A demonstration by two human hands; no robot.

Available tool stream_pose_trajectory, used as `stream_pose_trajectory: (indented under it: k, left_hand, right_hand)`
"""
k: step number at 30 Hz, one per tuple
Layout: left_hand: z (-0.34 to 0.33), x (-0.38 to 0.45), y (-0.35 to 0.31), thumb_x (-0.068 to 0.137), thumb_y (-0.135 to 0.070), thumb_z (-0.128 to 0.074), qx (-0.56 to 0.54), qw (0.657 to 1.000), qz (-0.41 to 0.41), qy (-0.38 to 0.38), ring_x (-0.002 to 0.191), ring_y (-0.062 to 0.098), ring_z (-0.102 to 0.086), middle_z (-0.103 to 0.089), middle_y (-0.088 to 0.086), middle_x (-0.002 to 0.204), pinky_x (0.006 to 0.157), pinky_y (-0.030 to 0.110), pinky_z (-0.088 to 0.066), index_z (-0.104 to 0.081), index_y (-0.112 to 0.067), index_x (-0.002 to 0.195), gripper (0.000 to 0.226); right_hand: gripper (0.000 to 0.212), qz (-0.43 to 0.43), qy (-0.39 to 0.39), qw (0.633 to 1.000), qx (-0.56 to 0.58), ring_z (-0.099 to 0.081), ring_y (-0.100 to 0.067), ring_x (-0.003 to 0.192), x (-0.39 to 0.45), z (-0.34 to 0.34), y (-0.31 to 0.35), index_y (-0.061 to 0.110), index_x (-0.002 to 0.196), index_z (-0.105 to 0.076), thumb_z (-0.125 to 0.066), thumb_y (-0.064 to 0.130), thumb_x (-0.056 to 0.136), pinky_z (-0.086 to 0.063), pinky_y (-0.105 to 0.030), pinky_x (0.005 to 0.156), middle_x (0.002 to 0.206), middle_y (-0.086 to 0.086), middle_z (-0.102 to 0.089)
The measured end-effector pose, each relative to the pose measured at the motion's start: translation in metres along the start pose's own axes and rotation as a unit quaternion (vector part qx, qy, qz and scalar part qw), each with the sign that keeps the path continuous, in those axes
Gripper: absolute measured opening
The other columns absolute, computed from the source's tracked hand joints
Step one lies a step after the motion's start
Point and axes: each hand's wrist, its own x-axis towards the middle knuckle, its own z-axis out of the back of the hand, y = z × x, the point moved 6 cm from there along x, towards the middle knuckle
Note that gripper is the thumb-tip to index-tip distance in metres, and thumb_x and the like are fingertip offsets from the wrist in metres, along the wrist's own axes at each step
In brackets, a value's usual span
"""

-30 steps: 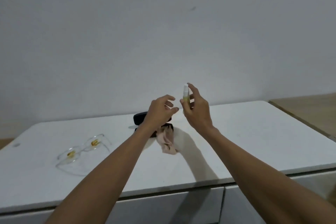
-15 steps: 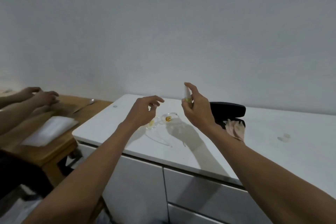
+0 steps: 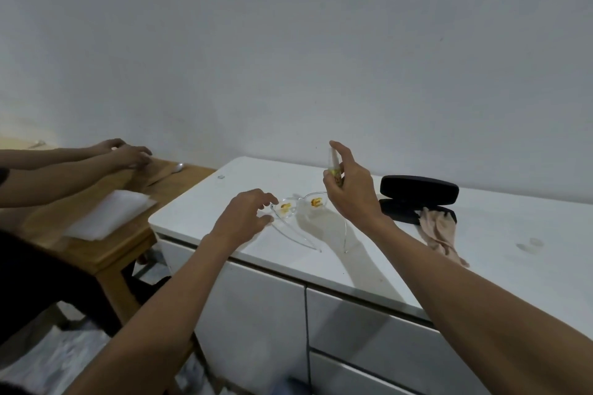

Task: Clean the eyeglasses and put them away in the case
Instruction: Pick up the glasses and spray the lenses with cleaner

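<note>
Clear-framed eyeglasses (image 3: 298,207) with yellow nose pads lie on the white cabinet top (image 3: 369,260), temples unfolded toward me. My left hand (image 3: 245,216) hovers at their left lens, fingers spread and curled, holding nothing. My right hand (image 3: 351,192) is held above the right lens and grips a small spray bottle (image 3: 332,163) upright, index finger on its top. A black eyeglass case (image 3: 418,191) stands open behind my right hand, and a beige cloth (image 3: 439,232) trails out of it onto the cabinet.
A wooden table (image 3: 106,234) stands to the left of the cabinet with a white sheet (image 3: 110,213) on it. Another person's hands (image 3: 128,152) rest at the far end of it. A wall runs right behind the cabinet.
The view has swung left, so the glasses now sit in the middle. My left hand has dropped down to the left lens. My right hand keeps the bottle upright.
</note>
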Motion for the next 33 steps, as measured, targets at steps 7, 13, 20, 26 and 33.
stream_pose_trajectory:
  k: [7,13,20,26,33]
  left_hand:
    - [-0.006,0.008,-0.009,0.080,-0.001,-0.080,0.000,0.995,-0.030,-0.095,0.070,0.024,-0.070,-0.078,0.008,0.091,0.073,0.035,-0.059,-0.079,-0.008,0.095,0.017]
    - [-0.001,0.010,-0.008,0.079,0.005,-0.080,-0.132,0.975,0.062,-0.167,0.077,0.023,-0.075,-0.079,0.011,0.083,0.077,0.036,-0.061,-0.081,-0.002,0.090,0.013]
    - [0.003,0.012,0.000,0.075,0.004,-0.082,-0.284,0.915,0.205,-0.199,0.064,0.025,-0.074,-0.075,0.012,0.068,0.074,0.034,-0.061,-0.078,-0.004,0.081,0.011]
    - [0.011,0.014,0.000,0.074,0.007,-0.079,-0.361,0.865,0.250,-0.242,0.064,0.026,-0.075,-0.076,0.011,0.071,0.076,0.036,-0.064,-0.077,-0.006,0.079,0.014]
    - [0.017,0.021,-0.009,0.077,0.006,-0.077,-0.377,0.857,0.241,-0.257,0.058,0.016,-0.070,-0.073,0.012,0.071,0.069,0.028,-0.062,-0.077,0.000,0.086,0.010]
  right_hand:
    - [0.056,-0.008,-0.018,1.000,-0.015,-0.056,-0.021,0.064,0.002,0.019,-0.006,0.024,0.150,-0.044,-0.056,0.014,0.096,-0.049,-0.038,0.071,0.072,-0.011,-0.060]
    - [0.054,-0.043,-0.072,0.996,-0.010,-0.064,-0.031,0.064,0.000,0.042,-0.023,0.026,0.148,-0.043,-0.053,0.015,0.096,-0.056,-0.046,0.072,0.072,-0.016,-0.063]
    - [0.051,-0.101,-0.116,0.988,-0.002,-0.055,-0.020,0.056,-0.015,0.060,-0.053,0.027,0.143,-0.048,-0.052,0.015,0.093,-0.049,-0.033,0.062,0.056,0.004,-0.045]
    - [0.044,-0.059,-0.067,0.995,-0.052,-0.050,-0.007,0.057,-0.029,0.044,-0.052,0.022,0.140,-0.053,-0.058,0.016,0.097,-0.034,-0.024,0.057,0.058,0.006,-0.050]
    - [0.043,0.021,0.018,0.997,-0.070,-0.046,-0.004,0.052,-0.025,0.013,-0.029,0.022,0.146,-0.046,-0.053,0.020,0.103,-0.034,-0.033,0.058,0.053,0.011,-0.042]
